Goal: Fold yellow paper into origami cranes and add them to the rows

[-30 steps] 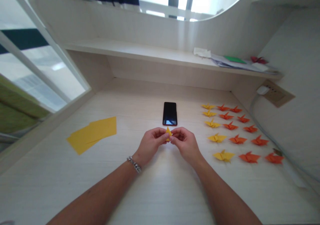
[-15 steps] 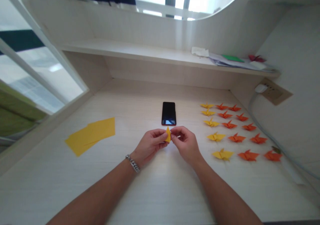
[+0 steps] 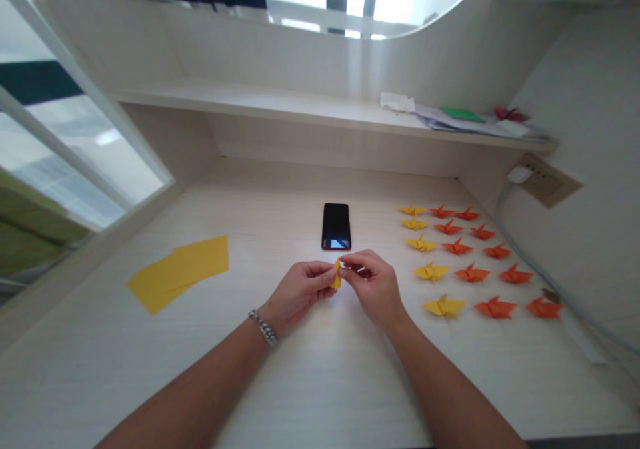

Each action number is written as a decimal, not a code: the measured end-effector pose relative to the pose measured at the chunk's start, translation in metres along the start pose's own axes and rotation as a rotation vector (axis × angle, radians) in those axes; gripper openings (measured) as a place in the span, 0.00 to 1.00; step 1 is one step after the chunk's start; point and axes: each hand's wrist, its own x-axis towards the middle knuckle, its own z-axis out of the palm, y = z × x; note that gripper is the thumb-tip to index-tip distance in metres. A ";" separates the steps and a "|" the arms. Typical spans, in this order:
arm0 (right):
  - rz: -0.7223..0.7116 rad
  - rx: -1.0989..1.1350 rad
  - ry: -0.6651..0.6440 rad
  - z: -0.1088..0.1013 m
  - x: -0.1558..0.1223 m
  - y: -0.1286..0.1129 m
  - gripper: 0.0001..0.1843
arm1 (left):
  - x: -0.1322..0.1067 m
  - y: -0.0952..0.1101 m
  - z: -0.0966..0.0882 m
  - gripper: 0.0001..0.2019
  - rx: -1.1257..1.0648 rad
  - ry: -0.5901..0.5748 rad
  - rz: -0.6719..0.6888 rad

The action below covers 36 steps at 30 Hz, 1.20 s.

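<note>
Over the middle of the desk, a small folded piece of yellow paper (image 3: 337, 276) is pinched between my two hands. My left hand (image 3: 303, 290), with a chain bracelet (image 3: 263, 327) at the wrist, grips its left side between thumb and fingers. On the other side, my right hand (image 3: 373, 288) pinches the paper's upper right edge with thumb and forefinger. The paper is upright and narrow, and the fingers hide part of it. Just beyond the hands lies a black phone (image 3: 337, 226).
Several yellow paper cranes (image 3: 431, 272) and orange paper cranes (image 3: 473, 274) stand in rows at the right. Flat yellow sheets (image 3: 177, 272) overlap at the left. A cable (image 3: 545, 272) runs from a wall socket (image 3: 545, 179) along the right edge. Papers (image 3: 450, 121) lie on the shelf (image 3: 280, 106).
The folded yellow paper has turned a little and looks narrower at its top. My right fingers have shifted slightly up along its edge. The view has moved slightly; the left hand keeps its grip.
</note>
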 end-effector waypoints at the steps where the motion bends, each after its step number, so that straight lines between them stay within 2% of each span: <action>1: -0.003 -0.006 0.002 0.000 0.000 -0.001 0.07 | 0.000 0.000 0.000 0.09 0.001 -0.003 -0.006; 18: 0.113 0.077 -0.108 -0.002 0.000 0.006 0.06 | 0.000 0.003 -0.007 0.11 0.027 -0.061 -0.068; 26: 0.159 0.040 -0.170 -0.006 0.002 0.005 0.05 | 0.000 0.002 -0.008 0.10 0.068 -0.073 -0.066; 31: 0.041 -0.093 -0.238 -0.011 0.001 0.004 0.04 | 0.002 0.000 -0.010 0.10 0.071 -0.061 -0.049; 36: -0.134 -0.259 -0.222 -0.013 0.000 0.001 0.02 | 0.003 0.001 -0.009 0.09 0.064 -0.028 -0.020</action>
